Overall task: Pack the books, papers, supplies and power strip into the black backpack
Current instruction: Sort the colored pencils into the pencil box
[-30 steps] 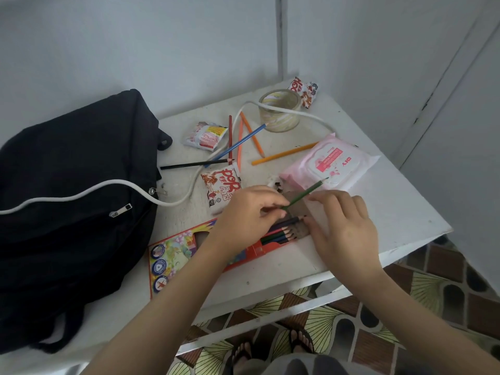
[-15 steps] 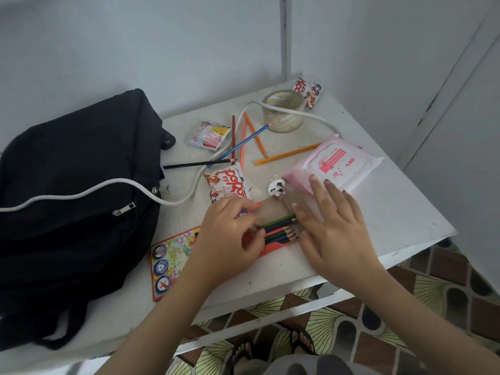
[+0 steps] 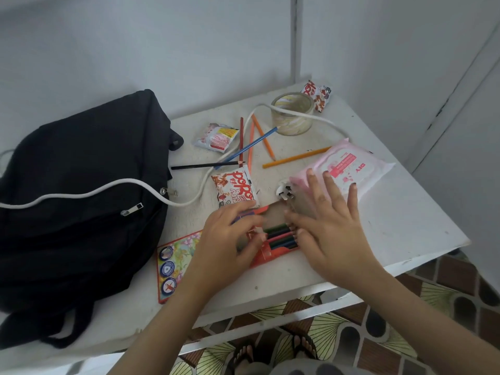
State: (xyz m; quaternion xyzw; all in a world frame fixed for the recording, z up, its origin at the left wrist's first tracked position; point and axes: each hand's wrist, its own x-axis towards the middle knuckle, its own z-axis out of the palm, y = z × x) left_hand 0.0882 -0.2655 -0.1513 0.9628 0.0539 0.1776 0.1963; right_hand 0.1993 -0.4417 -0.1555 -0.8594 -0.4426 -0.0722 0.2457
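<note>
The black backpack [image 3: 81, 198] lies on the left of the white table [image 3: 392, 226], with the power strip's white cable [image 3: 81, 194] running across it to a white plug [image 3: 284, 190]. A flat orange pencil box [image 3: 176, 261] lies at the front edge, its open end showing several coloured pencils [image 3: 278, 236]. My left hand [image 3: 230, 239] grips the box's middle with curled fingers. My right hand [image 3: 330, 220] is spread flat with straight fingers, its thumb side against the pencil tips. Several loose pencils [image 3: 249, 150] lie behind, among them an orange pencil [image 3: 295, 158] and a black pencil [image 3: 205, 165].
A pink wet-wipes pack [image 3: 351, 166] lies right of the plug, partly under my right fingers. A tape roll [image 3: 292, 117] stands at the back. Three snack packets [image 3: 235, 189] are scattered about. Walls close in behind and to the right. Patterned floor shows below the table edge.
A second ago my left hand held a green pencil; it now lies in the box. My left hand has settled on the box and my right hand has spread open beside the pencil tips.
</note>
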